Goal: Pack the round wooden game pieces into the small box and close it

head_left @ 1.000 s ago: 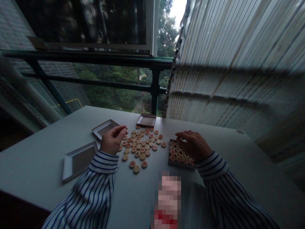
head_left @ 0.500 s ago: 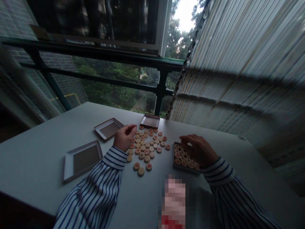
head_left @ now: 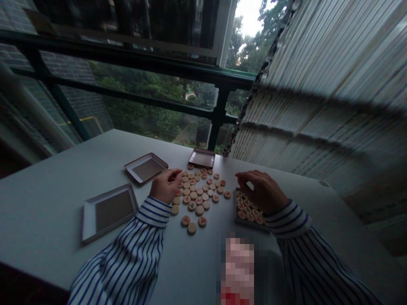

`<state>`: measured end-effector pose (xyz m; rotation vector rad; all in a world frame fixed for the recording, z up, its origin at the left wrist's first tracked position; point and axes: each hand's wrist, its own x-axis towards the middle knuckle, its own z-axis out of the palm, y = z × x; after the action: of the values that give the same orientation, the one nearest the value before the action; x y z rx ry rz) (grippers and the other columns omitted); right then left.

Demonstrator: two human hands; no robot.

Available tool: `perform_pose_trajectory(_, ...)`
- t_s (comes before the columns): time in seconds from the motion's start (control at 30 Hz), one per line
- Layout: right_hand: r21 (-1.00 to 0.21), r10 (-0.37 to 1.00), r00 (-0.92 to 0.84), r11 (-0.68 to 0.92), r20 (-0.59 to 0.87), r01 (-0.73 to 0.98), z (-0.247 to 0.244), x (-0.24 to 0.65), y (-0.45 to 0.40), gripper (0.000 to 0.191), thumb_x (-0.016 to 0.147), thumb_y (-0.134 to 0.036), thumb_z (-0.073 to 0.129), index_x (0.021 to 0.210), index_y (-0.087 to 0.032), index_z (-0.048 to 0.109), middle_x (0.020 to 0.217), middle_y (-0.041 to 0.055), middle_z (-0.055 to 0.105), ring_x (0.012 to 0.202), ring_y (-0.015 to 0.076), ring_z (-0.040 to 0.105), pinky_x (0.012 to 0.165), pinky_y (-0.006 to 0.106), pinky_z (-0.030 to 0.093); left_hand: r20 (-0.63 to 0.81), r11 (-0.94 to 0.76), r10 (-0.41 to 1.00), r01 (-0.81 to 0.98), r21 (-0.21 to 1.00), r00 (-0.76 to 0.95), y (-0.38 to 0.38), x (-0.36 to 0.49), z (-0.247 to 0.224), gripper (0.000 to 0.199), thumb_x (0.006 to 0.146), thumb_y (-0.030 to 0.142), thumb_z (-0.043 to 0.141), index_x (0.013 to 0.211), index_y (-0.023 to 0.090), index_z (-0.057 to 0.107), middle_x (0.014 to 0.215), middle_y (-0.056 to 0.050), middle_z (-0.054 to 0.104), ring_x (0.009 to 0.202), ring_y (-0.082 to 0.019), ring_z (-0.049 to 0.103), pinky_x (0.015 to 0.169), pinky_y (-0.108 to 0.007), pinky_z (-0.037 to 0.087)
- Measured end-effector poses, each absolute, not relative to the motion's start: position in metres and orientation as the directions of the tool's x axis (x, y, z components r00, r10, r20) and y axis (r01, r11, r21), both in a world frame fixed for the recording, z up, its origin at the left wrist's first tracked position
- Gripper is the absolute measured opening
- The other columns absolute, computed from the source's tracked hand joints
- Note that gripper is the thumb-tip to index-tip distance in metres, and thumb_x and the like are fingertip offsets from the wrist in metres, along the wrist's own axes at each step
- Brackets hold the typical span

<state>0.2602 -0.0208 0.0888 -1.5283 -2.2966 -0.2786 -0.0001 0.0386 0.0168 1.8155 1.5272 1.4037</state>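
Note:
Many round wooden pieces, some with red or dark characters, lie scattered on the white table; one plain piece is nearest me. My left hand hovers at the left side of the scattered pieces, fingers curled with thumb and fingertips close together; anything between them is too small to make out. Over the back of a dark box filled with rows of pieces is my right hand, fingers bent and thumb tucked beneath. Whether it holds a piece is hidden.
A shallow tray lies at the left, with a second tray behind it and a third at the back edge. Behind the table are a green railing and a striped curtain. A blurred patch covers the front middle.
The view has shifted slightly. My right hand has moved a little left and back, showing more of the filled box's pieces. My left hand stays almost in place.

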Motion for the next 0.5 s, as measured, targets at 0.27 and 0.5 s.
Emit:
perform_pose_trajectory(0.27, -0.045, 0.840, -0.405, 0.449, 0.362, 0.892, 0.083, 0.231, -0.019, 0.021, 0.081, -0.019, 0.045, 0.094, -0.019, 0.061, 0.085, 0.0053, 0.065, 0.078, 0.0152, 0.056, 0.071, 0.028, 0.038, 0.452, -0.340, 0.887, 0.528, 0.778, -0.096, 0.039, -0.012, 0.013, 0.024, 0.072, 0.034, 0.050, 0.081, 0.016, 0.063, 0.084, -0.006, 0.065, 0.069, -0.016, 0.061, 0.064, -0.028, 0.050)
perform_pose_trajectory(0.5, -0.052, 0.843, -0.455, 0.487, 0.286, 0.872, 0.065, 0.209, -0.020, 0.017, 0.081, -0.021, 0.046, 0.091, -0.020, 0.059, 0.083, 0.0042, 0.065, 0.079, 0.0151, 0.055, 0.070, 0.027, 0.035, 0.542, -0.537, 0.816, 0.610, 0.583, 0.200, 0.041, -0.016, 0.006, 0.018, 0.071, 0.029, 0.052, 0.075, 0.017, 0.064, 0.086, -0.007, 0.065, 0.083, -0.018, 0.059, 0.078, -0.032, 0.046)
